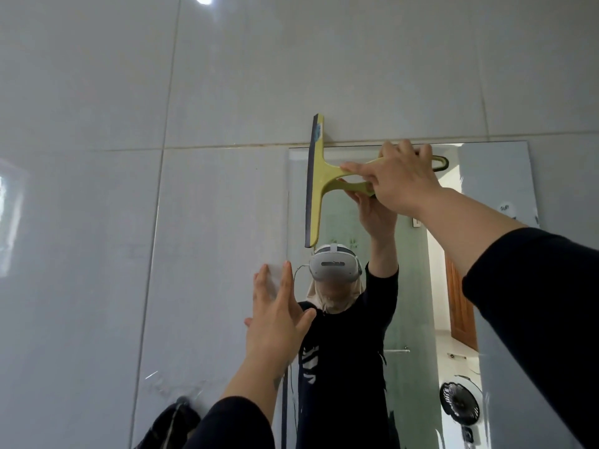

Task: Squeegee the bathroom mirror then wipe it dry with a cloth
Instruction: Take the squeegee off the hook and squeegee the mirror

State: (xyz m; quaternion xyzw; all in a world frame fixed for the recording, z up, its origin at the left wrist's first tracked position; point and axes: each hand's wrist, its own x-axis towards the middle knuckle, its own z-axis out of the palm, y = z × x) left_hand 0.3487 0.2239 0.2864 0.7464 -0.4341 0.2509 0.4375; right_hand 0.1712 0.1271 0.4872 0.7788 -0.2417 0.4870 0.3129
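Left hand (pixel 277 314) spread flat at mirror (pixel 418 286) edge; raised right hand (pixel 400 176) grips squeegee (pixel 319 181) handle.

A pale, glossy tiled wall (pixel 227 76) carries everything here, its grout lines running between large tiles. A frameless mirror (pixel 499 176) is mounted flat against it, its top edge along a horizontal grout line. Low on the wall, left of the mirror, a dark item (pixel 171 422) hangs from a clear hook (pixel 181 398).

Home bathroom, tiled wall (pixel 227 76), mirror (pixel 499 176)
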